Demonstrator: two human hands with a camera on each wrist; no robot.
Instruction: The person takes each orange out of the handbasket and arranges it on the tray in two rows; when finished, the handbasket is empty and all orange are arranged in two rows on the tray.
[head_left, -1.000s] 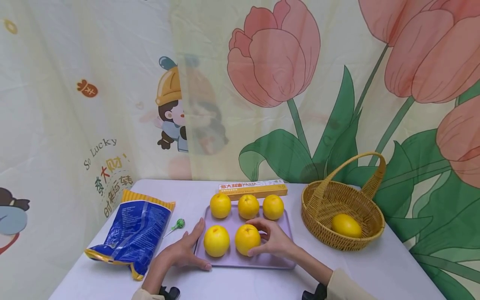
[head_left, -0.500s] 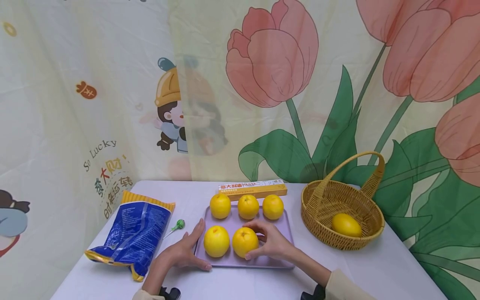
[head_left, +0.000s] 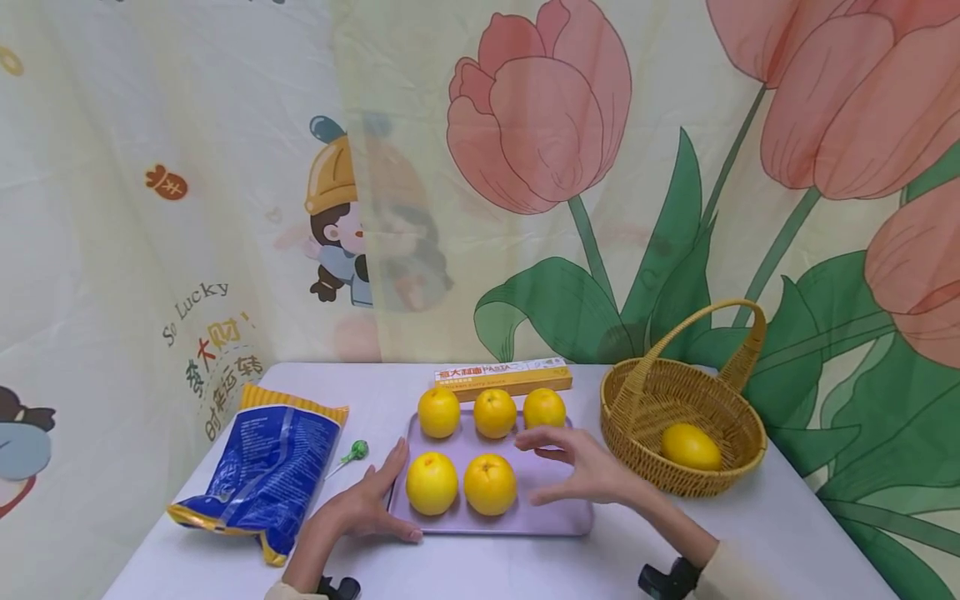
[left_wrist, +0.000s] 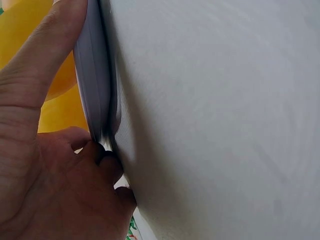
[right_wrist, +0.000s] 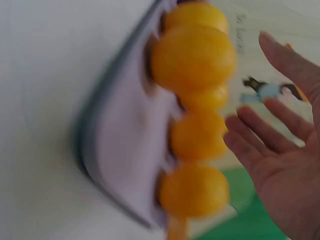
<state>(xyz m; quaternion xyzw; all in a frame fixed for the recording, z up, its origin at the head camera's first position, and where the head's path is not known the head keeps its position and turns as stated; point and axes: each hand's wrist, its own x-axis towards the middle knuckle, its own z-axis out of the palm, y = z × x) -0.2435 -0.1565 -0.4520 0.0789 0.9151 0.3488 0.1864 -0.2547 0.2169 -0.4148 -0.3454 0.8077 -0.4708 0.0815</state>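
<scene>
In the head view, a pale purple tray point(head_left: 540, 523) carries several oranges: three in the back row and two in front. My left hand point(head_left: 369, 500) holds the tray's front left corner, thumb along the front side and fingers at the left edge. The left wrist view shows that thumb lying on the tray's rim point(left_wrist: 95, 75). To the right of the front right orange point(head_left: 490, 484), my right hand point(head_left: 581, 471) hovers over the tray with fingers and thumb spread. Nothing is between them, and the right wrist view shows the palm point(right_wrist: 285, 175) apart from the fruit.
A wicker basket point(head_left: 626, 450) with a tall handle stands on the right, a yellow oval fruit point(head_left: 691, 447) inside. Behind the tray lies a pasta box point(head_left: 502, 379). On the left are a blue and yellow bag point(head_left: 270, 467) and a green-wrapped lollipop point(head_left: 359, 450).
My right hand first shifted the front right orange slightly left, then let go of it and moved away to the right, fingers spreading. My left hand has stayed at the tray's corner.
</scene>
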